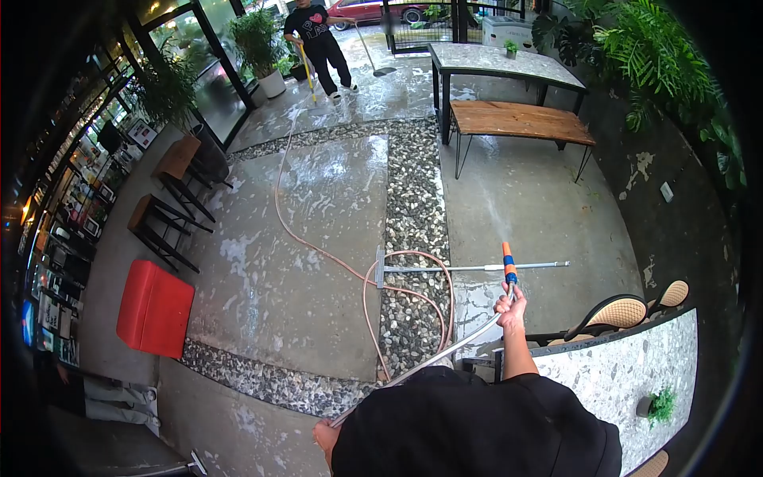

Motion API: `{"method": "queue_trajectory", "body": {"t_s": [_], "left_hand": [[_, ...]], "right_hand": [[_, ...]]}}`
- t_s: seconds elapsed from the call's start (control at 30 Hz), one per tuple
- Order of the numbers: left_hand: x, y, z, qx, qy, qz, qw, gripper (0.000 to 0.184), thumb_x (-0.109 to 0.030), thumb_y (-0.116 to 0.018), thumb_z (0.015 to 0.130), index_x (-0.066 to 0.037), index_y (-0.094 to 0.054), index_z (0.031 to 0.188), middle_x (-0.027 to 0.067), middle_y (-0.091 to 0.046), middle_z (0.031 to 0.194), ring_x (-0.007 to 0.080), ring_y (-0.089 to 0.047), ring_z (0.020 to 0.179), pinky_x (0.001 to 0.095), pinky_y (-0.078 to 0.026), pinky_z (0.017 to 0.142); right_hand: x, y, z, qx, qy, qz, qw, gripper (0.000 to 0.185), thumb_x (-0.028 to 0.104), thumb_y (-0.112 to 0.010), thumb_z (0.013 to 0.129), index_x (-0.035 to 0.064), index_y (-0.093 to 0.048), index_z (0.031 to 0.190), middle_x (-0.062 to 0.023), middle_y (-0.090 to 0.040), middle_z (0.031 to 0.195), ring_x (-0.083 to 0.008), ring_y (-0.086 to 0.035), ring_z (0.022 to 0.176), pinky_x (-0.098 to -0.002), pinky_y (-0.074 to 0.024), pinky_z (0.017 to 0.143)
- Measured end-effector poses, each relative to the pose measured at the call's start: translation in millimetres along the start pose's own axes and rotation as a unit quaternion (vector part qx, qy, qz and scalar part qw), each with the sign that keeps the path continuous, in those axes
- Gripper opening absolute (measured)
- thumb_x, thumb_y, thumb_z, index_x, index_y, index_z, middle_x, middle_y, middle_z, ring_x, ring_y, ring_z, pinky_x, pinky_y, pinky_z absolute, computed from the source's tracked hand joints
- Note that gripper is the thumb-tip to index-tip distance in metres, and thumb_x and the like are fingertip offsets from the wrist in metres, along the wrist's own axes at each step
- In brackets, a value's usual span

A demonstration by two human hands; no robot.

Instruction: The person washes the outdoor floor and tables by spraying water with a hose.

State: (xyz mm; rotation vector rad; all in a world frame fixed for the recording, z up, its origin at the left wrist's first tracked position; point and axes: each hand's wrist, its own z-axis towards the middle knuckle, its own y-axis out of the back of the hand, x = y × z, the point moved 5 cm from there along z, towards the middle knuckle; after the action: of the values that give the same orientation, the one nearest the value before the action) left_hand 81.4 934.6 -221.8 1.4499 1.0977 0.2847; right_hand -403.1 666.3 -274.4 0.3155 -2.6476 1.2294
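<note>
My right hand (511, 306) is wrapped round a garden hose (474, 335), just behind its orange and blue spray nozzle (508, 258). The nozzle points forward, and a faint jet of water leaves its tip toward the wet concrete floor (524, 207). From there the pale hose runs down across the front of my body to my left hand (324, 435), which is closed on it low by my side; part of that hand is hidden by my dark top. Beyond the nozzle a long-handled squeegee (477, 268) lies across the floor.
A reddish hose (280, 199) loops over the pebble strip (417, 191). Left are a red box (156, 308) and stools (176, 167). A bench (517, 119) and table (509, 63) stand ahead; another table (612, 381) is beside me. A person (319, 48) holds long-handled tools.
</note>
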Motion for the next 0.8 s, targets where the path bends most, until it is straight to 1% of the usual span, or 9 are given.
{"method": "queue_trajectory", "body": {"t_s": [0.23,0.33,0.43,0.5,0.57,0.63,0.7,0.77,0.8], "left_hand": [[-2,4,-6,-0.030,-0.012,0.009,0.999,0.021,-0.019,-0.066,0.051,-0.001,-0.055,0.056,0.0186,-0.053,0.056,0.0337,-0.054,0.057,0.0378,-0.042,0.053],[-9,10,-9,-0.036,-0.013,0.018,0.999,0.022,-0.020,-0.066,0.050,-0.001,-0.055,0.056,0.0186,-0.053,0.057,0.0338,-0.054,0.057,0.0382,-0.042,0.053],[-10,6,-4,0.009,-0.011,0.018,1.000,0.022,-0.022,-0.065,0.051,-0.002,-0.055,0.056,0.0182,-0.054,0.058,0.0338,-0.054,0.058,0.0382,-0.042,0.054],[-20,9,-10,0.037,-0.021,0.007,0.999,0.021,-0.022,-0.063,0.052,-0.003,-0.056,0.058,0.0183,-0.054,0.059,0.0337,-0.054,0.060,0.0388,-0.042,0.055],[-16,2,-4,0.032,-0.011,-0.003,0.999,0.020,-0.023,-0.061,0.055,-0.003,-0.057,0.058,0.0188,-0.054,0.061,0.0338,-0.054,0.062,0.0394,-0.042,0.056],[-17,8,-17,0.039,0.012,-0.013,0.999,0.022,-0.026,-0.060,0.057,-0.004,-0.058,0.060,0.0189,-0.055,0.063,0.0340,-0.055,0.065,0.0397,-0.042,0.058],[12,-5,-17,0.034,0.057,-0.023,0.998,0.027,-0.031,-0.061,0.057,-0.005,-0.058,0.064,0.0182,-0.056,0.067,0.0336,-0.055,0.069,0.0394,-0.043,0.062],[18,-22,-22,0.089,0.008,-0.031,0.996,0.033,-0.036,-0.063,0.055,-0.005,-0.059,0.067,0.0174,-0.057,0.069,0.0328,-0.055,0.071,0.0391,-0.043,0.065],[16,-18,-29,0.121,0.029,-0.047,0.991,0.035,-0.035,-0.066,0.054,-0.006,-0.060,0.072,0.0184,-0.057,0.072,0.0320,-0.054,0.075,0.0371,-0.042,0.071]], "right_hand": [[1,5,4,-0.029,0.020,0.006,0.999,0.027,0.035,-0.040,0.077,0.0109,-0.050,0.085,0.0059,-0.019,0.043,-0.0054,-0.015,0.032,-0.0197,-0.0130,0.030],[6,18,13,-0.089,0.049,0.022,0.995,0.025,0.035,-0.040,0.076,0.0114,-0.047,0.081,0.0058,-0.020,0.043,-0.0062,-0.016,0.032,-0.0202,-0.0140,0.030],[8,21,24,-0.163,0.065,0.072,0.982,0.021,0.032,-0.042,0.073,0.0119,-0.046,0.079,0.0050,-0.020,0.045,-0.0068,-0.017,0.033,-0.0208,-0.0166,0.031],[9,8,13,-0.113,0.120,0.059,0.985,0.023,0.030,-0.043,0.071,0.0083,-0.046,0.078,0.0038,-0.022,0.046,-0.0069,-0.018,0.033,-0.0212,-0.0180,0.032],[10,3,15,-0.027,0.086,0.066,0.994,0.026,0.031,-0.045,0.071,0.0054,-0.047,0.077,0.0031,-0.024,0.045,-0.0064,-0.021,0.033,-0.0210,-0.0191,0.031],[11,-1,10,-0.073,0.052,0.070,0.994,0.027,0.031,-0.046,0.071,0.0048,-0.048,0.080,0.0024,-0.025,0.044,-0.0061,-0.022,0.033,-0.0199,-0.0193,0.030],[17,-8,19,0.045,0.056,0.021,0.997,0.026,0.031,-0.046,0.072,0.0060,-0.047,0.080,0.0021,-0.027,0.044,-0.0062,-0.022,0.032,-0.0190,-0.0187,0.029],[19,-23,16,0.060,0.103,-0.009,0.993,0.029,0.032,-0.045,0.074,0.0043,-0.047,0.082,0.0016,-0.029,0.047,-0.0068,-0.021,0.031,-0.0190,-0.0179,0.028],[21,-24,17,0.054,0.114,-0.044,0.991,0.030,0.033,-0.045,0.075,0.0041,-0.047,0.083,0.0014,-0.032,0.048,-0.0066,-0.022,0.032,-0.0187,-0.0193,0.029]]}}
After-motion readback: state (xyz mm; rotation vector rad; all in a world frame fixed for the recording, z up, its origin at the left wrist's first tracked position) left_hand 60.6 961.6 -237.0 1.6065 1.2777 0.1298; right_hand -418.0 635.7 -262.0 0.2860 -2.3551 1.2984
